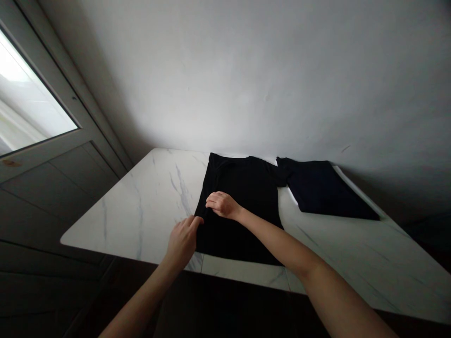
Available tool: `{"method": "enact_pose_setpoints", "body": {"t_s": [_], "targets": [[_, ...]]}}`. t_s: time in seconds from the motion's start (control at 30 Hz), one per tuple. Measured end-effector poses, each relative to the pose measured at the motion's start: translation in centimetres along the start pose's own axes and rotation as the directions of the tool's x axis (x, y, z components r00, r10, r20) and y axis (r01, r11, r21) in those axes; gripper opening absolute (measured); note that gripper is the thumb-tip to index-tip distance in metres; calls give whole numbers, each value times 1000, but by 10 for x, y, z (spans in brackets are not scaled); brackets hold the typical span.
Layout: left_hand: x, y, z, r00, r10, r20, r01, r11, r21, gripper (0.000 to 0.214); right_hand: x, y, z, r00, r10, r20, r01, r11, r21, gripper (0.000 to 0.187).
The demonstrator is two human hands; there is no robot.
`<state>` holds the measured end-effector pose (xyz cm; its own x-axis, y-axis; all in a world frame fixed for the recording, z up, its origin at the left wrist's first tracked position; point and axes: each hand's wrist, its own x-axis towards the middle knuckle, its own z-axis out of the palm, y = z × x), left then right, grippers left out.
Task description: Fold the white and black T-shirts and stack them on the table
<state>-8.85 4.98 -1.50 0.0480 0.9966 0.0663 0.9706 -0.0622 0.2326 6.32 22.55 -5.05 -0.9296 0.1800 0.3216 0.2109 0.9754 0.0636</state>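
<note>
A black T-shirt (243,183) lies flat at the middle of a white marble tabletop (141,206), with its collar toward 12 o'clock and a short sleeve reaching out at 2 o'clock. The left hand (183,241) is at the shirt's near edge, around 8 o'clock, its fingers (195,223) close together and curled over the cloth in what looks like a pinch; the thumb is hidden. The right hand (222,205) rests on the shirt's middle, its fingers (211,201) narrow, lying together and pointing toward 9 o'clock, holding nothing visibly. At 2 o'clock from the shirt, a folded dark navy garment (326,190) lies on the tabletop, touching the sleeve. A white wall (246,80) rises behind the table, and a door (66,159) with a bright glass pane (28,94) stands at 10 o'clock.
</note>
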Motion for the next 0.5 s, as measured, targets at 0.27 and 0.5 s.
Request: {"method": "enact_pose_setpoints", "body": {"t_s": [0.27,0.5], "targets": [[-7,5,10,960,199,195,-175,976,-132,52,-13,-1,0,998,36,56,-42,992,117,25],[61,-20,-30,917,288,275,-165,903,-397,22,8,8,1,839,545,1,-515,792,330,21]]}}
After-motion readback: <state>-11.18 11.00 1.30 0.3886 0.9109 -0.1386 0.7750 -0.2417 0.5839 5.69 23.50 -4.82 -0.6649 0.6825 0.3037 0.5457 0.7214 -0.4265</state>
